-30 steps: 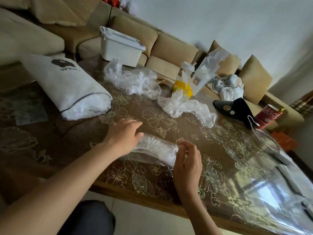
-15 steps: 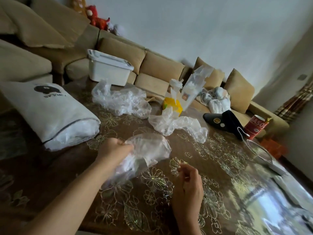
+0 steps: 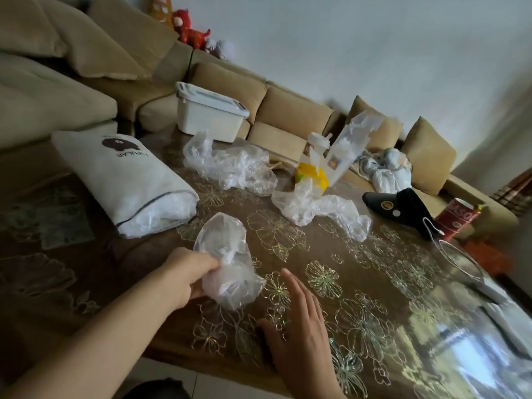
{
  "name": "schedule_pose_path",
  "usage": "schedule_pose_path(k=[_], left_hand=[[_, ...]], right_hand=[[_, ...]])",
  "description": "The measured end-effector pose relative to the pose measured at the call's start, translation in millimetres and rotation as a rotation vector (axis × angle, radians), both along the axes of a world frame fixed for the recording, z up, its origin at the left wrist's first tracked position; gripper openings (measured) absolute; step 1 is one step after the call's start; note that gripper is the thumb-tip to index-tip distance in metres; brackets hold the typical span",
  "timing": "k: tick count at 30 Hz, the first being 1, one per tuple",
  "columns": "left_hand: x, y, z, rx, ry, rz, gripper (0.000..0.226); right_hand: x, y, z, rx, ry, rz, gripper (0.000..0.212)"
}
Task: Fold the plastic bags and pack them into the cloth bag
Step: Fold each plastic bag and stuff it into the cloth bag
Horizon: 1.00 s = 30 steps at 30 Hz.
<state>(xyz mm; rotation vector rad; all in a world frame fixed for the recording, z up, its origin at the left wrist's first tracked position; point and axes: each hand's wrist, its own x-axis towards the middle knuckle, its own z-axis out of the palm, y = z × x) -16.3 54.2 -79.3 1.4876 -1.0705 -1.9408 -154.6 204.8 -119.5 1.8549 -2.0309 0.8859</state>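
Clear plastic, bunched into a loose roll, is the plastic bag (image 3: 223, 240) that the left hand (image 3: 187, 276) grasps around its middle, fingers curled, above the table (image 3: 359, 298). The right hand (image 3: 299, 326) is spread with straight fingers just beside the bag and holds nothing. The white cloth bag (image 3: 126, 180) lies on its side farther left on the table, its mouth showing plastic inside. Two crumpled plastic bags (image 3: 230, 165) (image 3: 313, 208) lie beyond, near a white box (image 3: 207, 113).
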Motion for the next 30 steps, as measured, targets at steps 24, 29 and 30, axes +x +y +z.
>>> schedule_pose_path(k=[24,29,30], left_hand=[[53.7,22.0,2.0,-0.89,-0.301,-0.816,0.058],[40.9,18.1,-4.3,-1.015,-0.358,-0.657,0.025],[39.1,17.1,-5.4,-1.019,-0.366,-0.61,0.024]], right_hand=[[17.2,-21.8,20.0,0.313,-0.329,0.169,0.037],[21.5,-39.0,36.4,0.418,-0.534,0.013,0.03],[22.7,-42.1,36.7,0.419,-0.554,-0.01,0.028]])
